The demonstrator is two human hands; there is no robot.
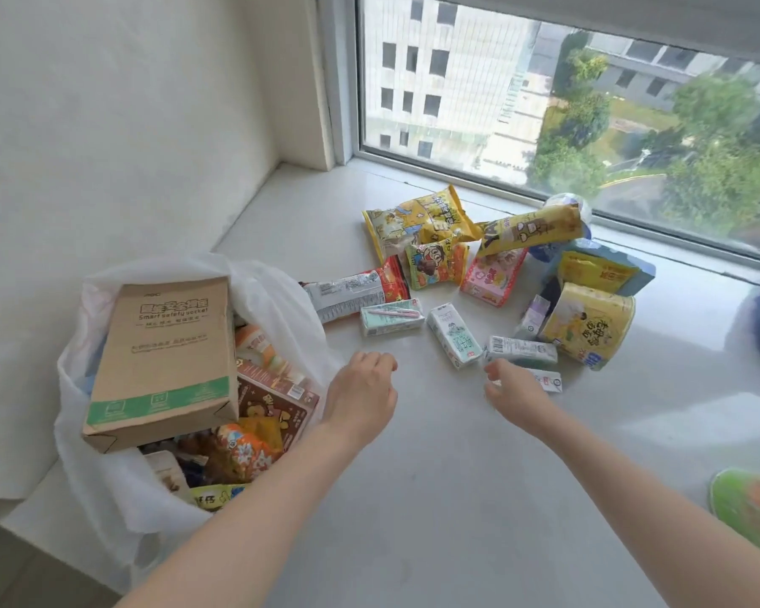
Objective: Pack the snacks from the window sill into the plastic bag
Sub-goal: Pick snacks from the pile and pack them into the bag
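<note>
Snacks (496, 274) lying scattered on window sill (413, 498), right of plastic bag (106, 489).
Bag sitting open, holding brown box (163, 362) and packets; left hand (360, 397) and right hand (514, 392) hovering loosely curled, holding nothing.

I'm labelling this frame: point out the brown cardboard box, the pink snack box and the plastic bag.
brown cardboard box (163, 362), head view, middle of its printed top face.
pink snack box (492, 274), head view, centre of its front.
plastic bag (277, 291), head view, white rim right of the box.
</note>
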